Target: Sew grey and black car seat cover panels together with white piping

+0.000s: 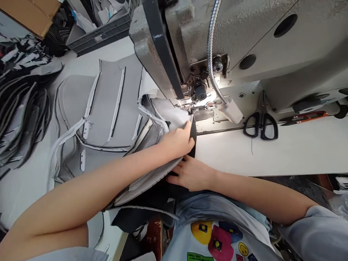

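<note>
A grey fabric panel (108, 108) with white piping lies spread on the white table (285, 152), and its folded right edge runs under the presser foot (190, 107) of a grey sewing machine (244, 40). My left hand (178, 139) rests on top of the folded edge, fingers closed over the grey and black layers just in front of the needle. Below it, my right hand (190, 174) is at the table's front edge with its fingers tucked under the fabric, so they are mostly hidden.
Black-handled scissors (261, 125) lie on the machine bed to the right, with orange thread snips (307, 116) beyond. A flexible lamp (231, 110) lights the needle area. Stacked grey fabric pieces (21, 108) sit at far left, a grey crate (103, 30) and cardboard box (29, 14) behind.
</note>
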Motion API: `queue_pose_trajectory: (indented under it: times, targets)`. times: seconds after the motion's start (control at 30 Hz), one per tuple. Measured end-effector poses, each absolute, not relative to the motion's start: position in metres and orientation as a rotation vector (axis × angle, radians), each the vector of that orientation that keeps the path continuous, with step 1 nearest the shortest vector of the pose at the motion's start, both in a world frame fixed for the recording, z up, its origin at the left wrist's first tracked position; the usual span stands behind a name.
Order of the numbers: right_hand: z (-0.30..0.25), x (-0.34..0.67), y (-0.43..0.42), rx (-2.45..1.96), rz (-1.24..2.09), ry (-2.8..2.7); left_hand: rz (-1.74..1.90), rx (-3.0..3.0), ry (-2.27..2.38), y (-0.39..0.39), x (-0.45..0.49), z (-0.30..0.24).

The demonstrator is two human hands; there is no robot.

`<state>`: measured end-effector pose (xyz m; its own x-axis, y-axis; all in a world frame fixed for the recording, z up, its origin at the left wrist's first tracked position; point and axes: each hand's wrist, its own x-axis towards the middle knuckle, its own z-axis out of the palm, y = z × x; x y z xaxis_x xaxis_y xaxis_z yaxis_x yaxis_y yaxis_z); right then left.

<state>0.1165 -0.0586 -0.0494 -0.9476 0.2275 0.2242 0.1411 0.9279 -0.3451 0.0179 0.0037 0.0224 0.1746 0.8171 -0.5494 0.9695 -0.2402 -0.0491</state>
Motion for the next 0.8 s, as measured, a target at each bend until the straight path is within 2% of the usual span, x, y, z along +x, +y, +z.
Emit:
queue_pose_trajectory:
  times: [0.17, 0.3, 0.53, 0.8]
  targets:
    - [-0.026, 0.16, -0.05, -0.19, 0.696, -2.886, -0.622, 1.91, 1.498, -0.013, -0.013, 0.052]
    - [-0.037, 0.161, -0.059, -0.144, 0.83, -2.887, -0.543, 1.882, 1.518, -0.015, -0.02, 0.06]
    - [-0.067, 0.091, -0.098, -0.228, 0.55, -2.835, -0.767, 2.043, 1.611, -0.025, 0.01, 0.019]
    - [-0.072, 0.103, -0.105, -0.22, 0.411, -2.72, -0.797, 2.064, 1.6, -0.016, 0.021, 0.015]
